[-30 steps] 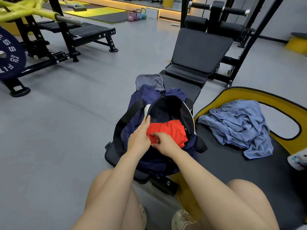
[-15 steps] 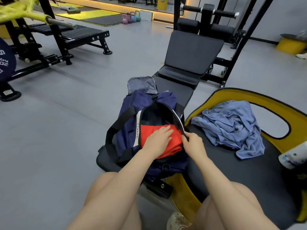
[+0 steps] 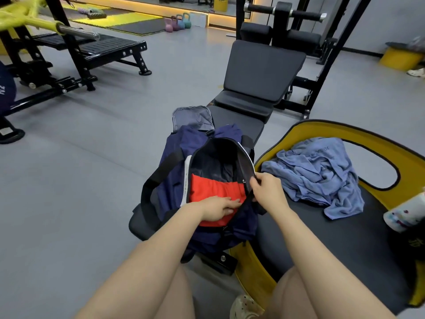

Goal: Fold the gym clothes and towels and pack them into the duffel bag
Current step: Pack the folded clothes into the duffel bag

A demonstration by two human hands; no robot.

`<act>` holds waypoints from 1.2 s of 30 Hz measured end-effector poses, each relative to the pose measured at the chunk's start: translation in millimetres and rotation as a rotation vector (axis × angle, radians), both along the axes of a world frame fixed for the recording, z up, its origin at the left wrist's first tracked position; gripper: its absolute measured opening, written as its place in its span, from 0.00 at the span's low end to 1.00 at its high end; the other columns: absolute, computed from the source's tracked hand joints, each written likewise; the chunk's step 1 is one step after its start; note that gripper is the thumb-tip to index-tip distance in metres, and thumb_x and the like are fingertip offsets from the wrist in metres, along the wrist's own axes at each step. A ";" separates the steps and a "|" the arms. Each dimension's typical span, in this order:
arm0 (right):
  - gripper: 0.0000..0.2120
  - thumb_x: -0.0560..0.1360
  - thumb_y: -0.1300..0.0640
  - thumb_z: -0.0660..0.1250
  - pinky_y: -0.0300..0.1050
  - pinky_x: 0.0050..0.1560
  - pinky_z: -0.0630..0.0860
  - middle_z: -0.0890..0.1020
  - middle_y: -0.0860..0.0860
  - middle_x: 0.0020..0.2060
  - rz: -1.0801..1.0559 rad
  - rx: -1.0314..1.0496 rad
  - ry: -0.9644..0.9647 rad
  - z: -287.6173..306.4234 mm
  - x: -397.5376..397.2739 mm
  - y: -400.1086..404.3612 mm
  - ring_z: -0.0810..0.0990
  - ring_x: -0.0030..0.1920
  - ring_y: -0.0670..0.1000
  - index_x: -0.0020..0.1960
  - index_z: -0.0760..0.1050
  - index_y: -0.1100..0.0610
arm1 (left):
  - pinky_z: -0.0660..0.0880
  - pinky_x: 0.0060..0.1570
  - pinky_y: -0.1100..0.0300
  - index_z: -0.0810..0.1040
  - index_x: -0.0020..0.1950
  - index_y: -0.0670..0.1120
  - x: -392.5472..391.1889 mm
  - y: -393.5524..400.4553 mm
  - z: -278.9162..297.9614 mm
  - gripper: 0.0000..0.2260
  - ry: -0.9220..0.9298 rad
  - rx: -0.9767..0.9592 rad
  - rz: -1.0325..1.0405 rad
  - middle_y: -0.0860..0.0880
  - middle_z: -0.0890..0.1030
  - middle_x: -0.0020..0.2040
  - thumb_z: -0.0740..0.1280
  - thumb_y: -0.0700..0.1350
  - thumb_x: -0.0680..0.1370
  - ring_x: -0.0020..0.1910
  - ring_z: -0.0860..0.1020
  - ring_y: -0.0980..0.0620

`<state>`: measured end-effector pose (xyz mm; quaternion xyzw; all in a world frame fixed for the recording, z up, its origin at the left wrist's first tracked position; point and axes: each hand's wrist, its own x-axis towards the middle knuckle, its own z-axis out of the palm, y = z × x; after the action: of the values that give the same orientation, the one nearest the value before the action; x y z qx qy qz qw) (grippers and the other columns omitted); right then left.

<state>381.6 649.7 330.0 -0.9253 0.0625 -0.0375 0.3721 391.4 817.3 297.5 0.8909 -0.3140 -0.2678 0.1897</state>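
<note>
So the navy duffel bag [image 3: 174, 180] sits unzipped on the near end of a black padded bench [image 3: 241, 125], mouth wide open, with a folded red garment [image 3: 213, 187] lying inside at the near end. The left hand [image 3: 218, 207] lies flat on the red cloth, fingers straight and pressing down, nothing in its grip. The right hand [image 3: 268, 192] pinches the right edge of the bag's opening between thumb and fingers, holding that side up. A black carry strap [image 3: 156, 178] loops off the bag's left side, and a grey flap [image 3: 193, 118] stands open at the far end.

Just right of the bag is a round black pad with a yellow frame [image 3: 404, 162], and a crumpled blue towel [image 3: 319, 176] is heaped on it, unfolded, close to the right hand but not touching. A white patterned bottle [image 3: 407, 212] pokes in at the right edge.

The bench backrest [image 3: 264, 70] is tilted up behind the bag. Grey gym floor [image 3: 80, 180] all round, a black rack with a yellow bar [image 3: 27, 17] far left, and some pastel kettlebells [image 3: 177, 23] by the far wall.
</note>
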 end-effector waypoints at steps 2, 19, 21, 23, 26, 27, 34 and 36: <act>0.11 0.77 0.58 0.58 0.54 0.39 0.76 0.78 0.60 0.31 0.012 0.013 0.005 -7.8 -1.5 2.8 0.79 0.34 0.62 0.39 0.71 0.62 | 0.56 0.68 0.67 0.68 0.73 0.48 -6.7 12.4 11.0 0.21 -0.046 -0.189 0.156 0.50 0.68 0.73 0.58 0.34 0.80 0.73 0.63 0.51; 0.09 0.78 0.59 0.54 0.48 0.31 0.66 0.74 0.55 0.32 0.112 -0.240 -0.084 14.0 34.3 40.1 0.73 0.35 0.60 0.56 0.70 0.55 | 0.67 0.49 0.52 0.60 0.74 0.47 16.8 41.8 37.8 0.21 -0.381 -0.182 0.926 0.37 0.76 0.59 0.50 0.36 0.81 0.56 0.74 0.36; 0.10 0.78 0.59 0.54 0.49 0.31 0.66 0.74 0.54 0.31 0.111 -0.201 -0.121 21.2 35.1 44.5 0.74 0.35 0.59 0.56 0.71 0.55 | 0.67 0.47 0.53 0.60 0.75 0.48 19.5 43.4 47.2 0.21 -0.417 -0.240 0.911 0.38 0.77 0.57 0.51 0.37 0.82 0.54 0.75 0.37; 0.12 0.79 0.59 0.54 0.49 0.33 0.68 0.75 0.55 0.31 0.098 -0.155 -0.156 30.8 36.2 50.4 0.74 0.35 0.59 0.58 0.73 0.54 | 0.68 0.49 0.52 0.61 0.74 0.49 23.4 45.6 60.4 0.21 -0.462 -0.295 0.901 0.38 0.78 0.56 0.51 0.37 0.82 0.54 0.75 0.37; 0.16 0.79 0.61 0.54 0.48 0.33 0.64 0.75 0.55 0.30 0.073 -0.058 -0.202 50.1 39.5 61.0 0.72 0.33 0.56 0.63 0.74 0.55 | 0.69 0.53 0.50 0.65 0.72 0.48 30.6 47.0 88.5 0.19 -0.530 -0.353 0.877 0.38 0.78 0.57 0.51 0.39 0.83 0.55 0.75 0.36; 0.16 0.79 0.62 0.54 0.48 0.32 0.63 0.74 0.54 0.29 0.062 -0.021 -0.219 57.2 41.4 64.4 0.71 0.32 0.55 0.62 0.75 0.56 | 0.70 0.54 0.51 0.66 0.72 0.48 33.5 47.1 98.7 0.18 -0.545 -0.376 0.865 0.39 0.78 0.57 0.51 0.39 0.83 0.55 0.75 0.37; 0.15 0.80 0.64 0.53 0.30 0.26 0.65 0.71 0.49 0.27 0.025 0.124 -0.301 99.4 56.6 79.8 0.68 0.27 0.43 0.58 0.76 0.62 | 0.72 0.51 0.52 0.70 0.68 0.51 54.6 56.4 153.2 0.19 -0.605 -0.445 0.837 0.41 0.79 0.55 0.52 0.37 0.80 0.54 0.75 0.38; 0.16 0.80 0.63 0.53 0.30 0.25 0.65 0.71 0.50 0.27 0.027 0.143 -0.326 103.3 59.2 83.0 0.67 0.26 0.44 0.62 0.75 0.61 | 0.69 0.47 0.56 0.70 0.68 0.51 60.8 59.6 165.2 0.18 -0.675 -0.460 0.810 0.42 0.79 0.56 0.53 0.38 0.81 0.54 0.75 0.38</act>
<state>440.9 732.6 433.3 -0.8790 -0.0084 -0.1775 0.4424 452.2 876.9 462.7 0.9120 -0.0408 0.2006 0.3554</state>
